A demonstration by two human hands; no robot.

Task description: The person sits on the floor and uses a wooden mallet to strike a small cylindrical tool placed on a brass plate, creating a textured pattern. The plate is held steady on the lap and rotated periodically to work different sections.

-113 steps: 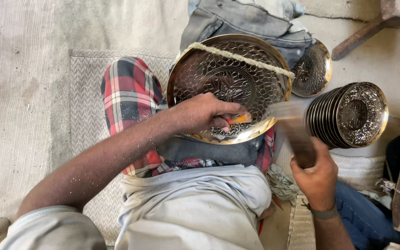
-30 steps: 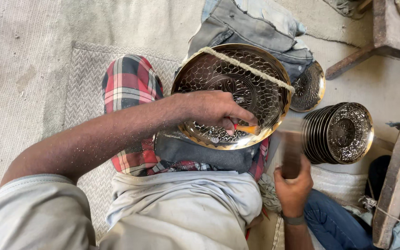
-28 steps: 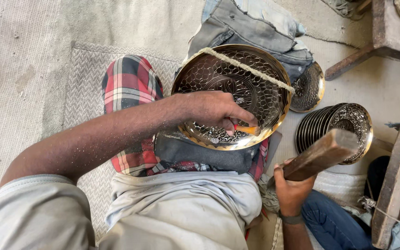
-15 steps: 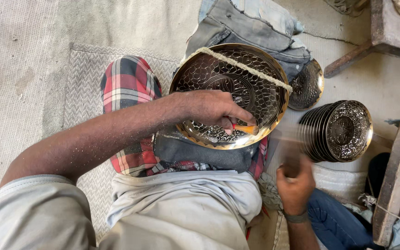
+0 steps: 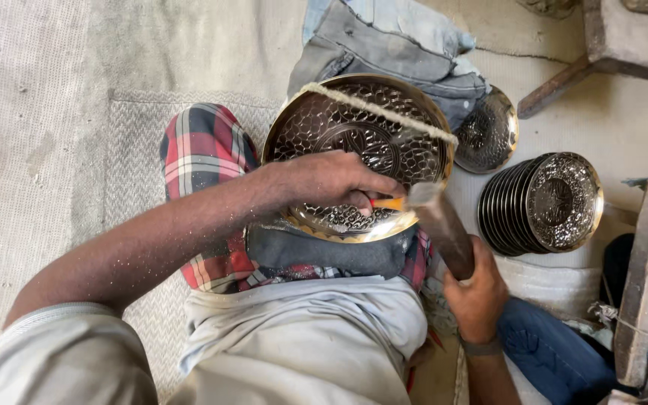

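On my lap, propped against my knees, the big engraved brass tray [image 5: 358, 150] leans with its patterned face toward me, a cord [image 5: 380, 112] stretched across it. My left hand [image 5: 331, 180] pinches a small orange-handled chisel [image 5: 386, 203] against the lower rim, its long axis lying roughly level, butt end to the right. My right hand [image 5: 478, 289] is wrapped tight round a wooden mallet [image 5: 442, 225], head touching that butt. I judge this the striking step; next calls for a short, square blow. Finished plates [image 5: 545, 202] stand stacked rightward.
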